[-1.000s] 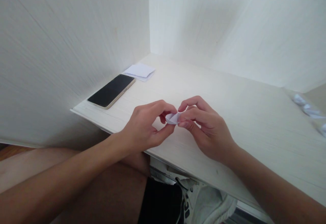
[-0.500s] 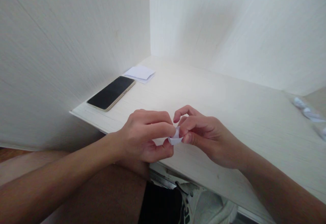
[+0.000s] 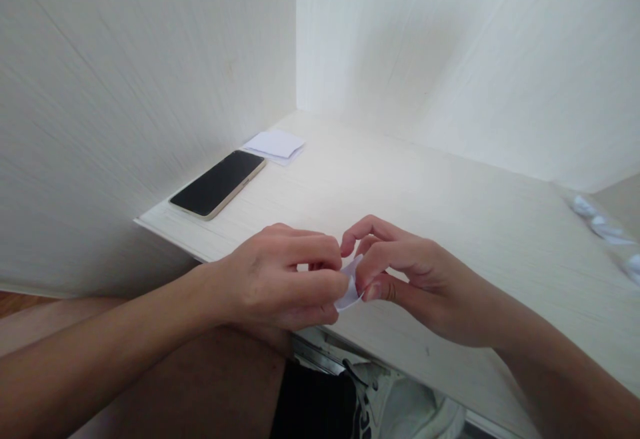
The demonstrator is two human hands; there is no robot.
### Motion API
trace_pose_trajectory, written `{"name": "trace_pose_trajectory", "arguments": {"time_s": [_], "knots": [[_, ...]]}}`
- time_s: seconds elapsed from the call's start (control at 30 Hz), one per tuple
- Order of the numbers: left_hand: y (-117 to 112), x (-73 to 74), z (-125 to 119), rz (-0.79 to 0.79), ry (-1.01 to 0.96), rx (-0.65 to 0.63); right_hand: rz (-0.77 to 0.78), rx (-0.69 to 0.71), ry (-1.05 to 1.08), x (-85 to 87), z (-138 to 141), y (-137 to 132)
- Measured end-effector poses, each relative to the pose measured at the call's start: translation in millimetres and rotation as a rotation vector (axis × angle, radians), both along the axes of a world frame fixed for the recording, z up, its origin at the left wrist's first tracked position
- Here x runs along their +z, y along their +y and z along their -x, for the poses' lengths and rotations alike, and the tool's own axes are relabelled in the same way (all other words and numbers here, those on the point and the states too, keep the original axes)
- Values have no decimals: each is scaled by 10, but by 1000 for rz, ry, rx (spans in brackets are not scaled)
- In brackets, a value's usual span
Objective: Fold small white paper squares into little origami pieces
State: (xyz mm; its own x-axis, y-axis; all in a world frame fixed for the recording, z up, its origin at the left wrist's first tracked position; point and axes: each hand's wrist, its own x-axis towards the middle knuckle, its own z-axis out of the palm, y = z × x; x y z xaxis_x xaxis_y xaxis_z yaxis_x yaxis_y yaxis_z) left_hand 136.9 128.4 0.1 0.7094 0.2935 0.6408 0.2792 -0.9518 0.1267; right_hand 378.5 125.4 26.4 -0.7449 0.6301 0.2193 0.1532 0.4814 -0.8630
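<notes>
Two hands — left hand (image 3: 280, 282), right hand (image 3: 410, 279) — pinching one paper scrap (image 3: 350, 287)

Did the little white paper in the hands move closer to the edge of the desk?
Yes. The paper has come down toward the desk's near edge, farther from the phone.

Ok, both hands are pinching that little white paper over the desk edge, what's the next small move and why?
Probably press the fold flat between the fingertips: the small paper piece is curled and pinched between the left hand and right hand, held above the desk, not resting on it.
</notes>
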Motion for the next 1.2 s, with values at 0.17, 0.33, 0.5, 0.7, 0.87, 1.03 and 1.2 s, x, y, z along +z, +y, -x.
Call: {"name": "trace_pose_trajectory", "arguments": {"time_s": [0.17,0.33,0.5,0.7,0.87,1.03,1.2], "knots": [[25,27,-22,14,-45,29,-63,-68,-3,-10,23,-34],[13,-27,-34,193,-136,68,-62,-65,23,-40,20,-30],[-16,1,-68,505,-199,31,-28,-45,14,-43,5,-21],[-36,59,-118,636,-270,74,51,-46,86,-42,40,-59],[-34,51,-94,487,-227,-31,102,-24,92,-45,59,-69],[11,116,54,334,96,-99,101,27,26,-74,42,-56],[46,82,180,255,297,-140,66,18,-46,-70,37,-5]]}}
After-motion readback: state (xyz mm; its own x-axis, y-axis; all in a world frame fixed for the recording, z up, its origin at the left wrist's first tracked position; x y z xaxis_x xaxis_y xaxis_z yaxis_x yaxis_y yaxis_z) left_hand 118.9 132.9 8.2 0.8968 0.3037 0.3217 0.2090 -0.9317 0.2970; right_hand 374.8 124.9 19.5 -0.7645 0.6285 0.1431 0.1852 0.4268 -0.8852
